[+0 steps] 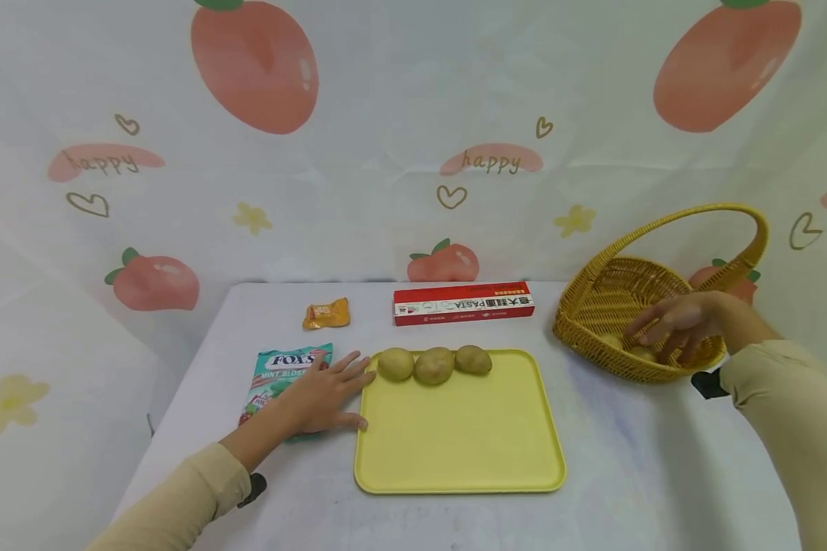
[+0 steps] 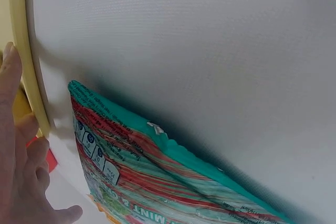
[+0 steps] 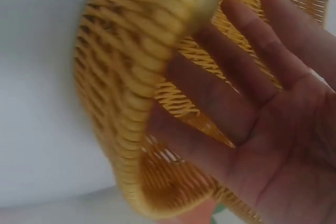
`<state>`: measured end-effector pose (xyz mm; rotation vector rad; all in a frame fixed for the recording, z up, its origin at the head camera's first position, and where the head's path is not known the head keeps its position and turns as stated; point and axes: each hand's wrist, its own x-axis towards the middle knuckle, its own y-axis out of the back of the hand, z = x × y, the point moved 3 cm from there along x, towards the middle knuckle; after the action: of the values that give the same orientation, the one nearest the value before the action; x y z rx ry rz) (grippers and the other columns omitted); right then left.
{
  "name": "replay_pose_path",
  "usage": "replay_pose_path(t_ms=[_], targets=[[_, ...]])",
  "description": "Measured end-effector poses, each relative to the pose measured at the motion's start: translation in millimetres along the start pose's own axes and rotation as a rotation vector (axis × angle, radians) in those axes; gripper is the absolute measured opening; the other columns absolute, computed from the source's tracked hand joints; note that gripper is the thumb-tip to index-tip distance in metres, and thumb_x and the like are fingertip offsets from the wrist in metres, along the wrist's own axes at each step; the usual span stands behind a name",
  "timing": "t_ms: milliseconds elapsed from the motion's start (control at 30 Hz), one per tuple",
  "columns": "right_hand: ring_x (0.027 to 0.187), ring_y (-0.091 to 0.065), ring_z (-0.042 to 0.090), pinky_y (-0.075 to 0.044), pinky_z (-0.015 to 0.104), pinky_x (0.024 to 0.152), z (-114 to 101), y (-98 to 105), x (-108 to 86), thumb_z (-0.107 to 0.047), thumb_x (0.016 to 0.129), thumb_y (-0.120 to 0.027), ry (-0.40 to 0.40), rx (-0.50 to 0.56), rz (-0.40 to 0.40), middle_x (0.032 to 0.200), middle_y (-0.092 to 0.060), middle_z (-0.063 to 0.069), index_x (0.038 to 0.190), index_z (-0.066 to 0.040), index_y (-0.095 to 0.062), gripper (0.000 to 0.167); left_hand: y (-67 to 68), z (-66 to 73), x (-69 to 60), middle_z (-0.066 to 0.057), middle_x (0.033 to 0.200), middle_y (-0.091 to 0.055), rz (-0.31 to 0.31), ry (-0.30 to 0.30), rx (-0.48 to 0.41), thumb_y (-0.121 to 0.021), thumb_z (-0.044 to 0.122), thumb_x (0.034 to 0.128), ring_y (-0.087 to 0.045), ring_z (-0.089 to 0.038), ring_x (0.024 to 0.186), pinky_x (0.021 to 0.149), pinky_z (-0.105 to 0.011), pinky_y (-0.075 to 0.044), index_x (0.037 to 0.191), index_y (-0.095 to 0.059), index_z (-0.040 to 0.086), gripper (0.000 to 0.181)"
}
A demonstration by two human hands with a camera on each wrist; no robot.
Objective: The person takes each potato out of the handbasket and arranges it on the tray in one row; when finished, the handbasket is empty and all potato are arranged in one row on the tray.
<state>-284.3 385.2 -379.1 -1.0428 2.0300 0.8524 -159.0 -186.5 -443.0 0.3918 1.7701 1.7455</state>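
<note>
At the near side, a white table (image 1: 455,524) was seen, and on it a yellow tray (image 1: 462,448) was laid flat, with rounded corners and a low rim. By the left rim the left hand (image 1: 327,398) was placed, its fingers straight and spread, its fingertips at the rim. Under this hand a green sweets bag (image 1: 265,383) was partly hidden.

Along the far rim, toward the left, three potatoes (image 1: 434,366) were set in a row. They were pale brown and smooth; the middle one was the largest, and the right one was smaller and darker.

To the right, well apart from the tray, a wicker basket (image 1: 589,353) was stood with its handle raised. Its woven front rim was low. Inside, further potatoes (image 1: 643,353) were partly covered by the right hand (image 1: 682,321), whose fingers were relaxed and parted; whether they were touched could not be told.

Between tray and basket, a broad strip of white surface was shown. Farther back, an orange packet (image 1: 327,314) and a red pasta box (image 1: 464,303) were placed near the far edge, before a printed curtain (image 1: 358,191).
</note>
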Motion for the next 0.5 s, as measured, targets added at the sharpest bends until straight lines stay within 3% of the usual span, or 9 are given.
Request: replay_pose_path(t_ms=[200, 333, 500], targets=[[0.116, -0.059, 0.044, -0.05, 0.059, 0.093, 6.3, -3.5, 2.5, -0.019, 0.099, -0.062, -0.027, -0.077, 0.026, 0.14, -0.044, 0.037, 0.145, 0.006, -0.042, 0.056, 0.5, -0.3, -0.3, -0.011, 0.161, -0.03, -0.006, -0.001, -0.003, -0.055, 0.069, 0.0887, -0.02, -0.034, 0.15, 0.11, -0.071, -0.02, 0.152, -0.042, 0.014, 0.085], [0.103, -0.063, 0.03, -0.053, 0.051, 0.092, 9.0, -5.3, 5.2, -0.015, 0.097, -0.065, -0.031, -0.08, 0.044, 0.118, -0.06, 0.017, 0.141, 0.006, -0.048, 0.052, 0.4, 0.2, -0.3, -0.009, 0.162, -0.029, -0.021, 0.011, -0.01, -0.054, 0.071, 0.0881, -0.018, -0.032, 0.151, 0.111, -0.07, -0.019, 0.153, -0.041, 0.016, 0.086], [0.083, -0.058, 0.018, -0.056, 0.037, 0.085, 8.6, -6.7, 10.2, -0.009, 0.095, -0.066, -0.009, -0.068, 0.061, 0.1, -0.06, 0.002, 0.134, 0.01, -0.053, 0.045, -0.5, 0.7, -0.4, -0.009, 0.162, -0.029, -0.015, 0.008, -0.014, -0.054, 0.071, 0.0881, -0.018, -0.032, 0.151, 0.111, -0.07, -0.019, 0.153, -0.041, 0.016, 0.086]])
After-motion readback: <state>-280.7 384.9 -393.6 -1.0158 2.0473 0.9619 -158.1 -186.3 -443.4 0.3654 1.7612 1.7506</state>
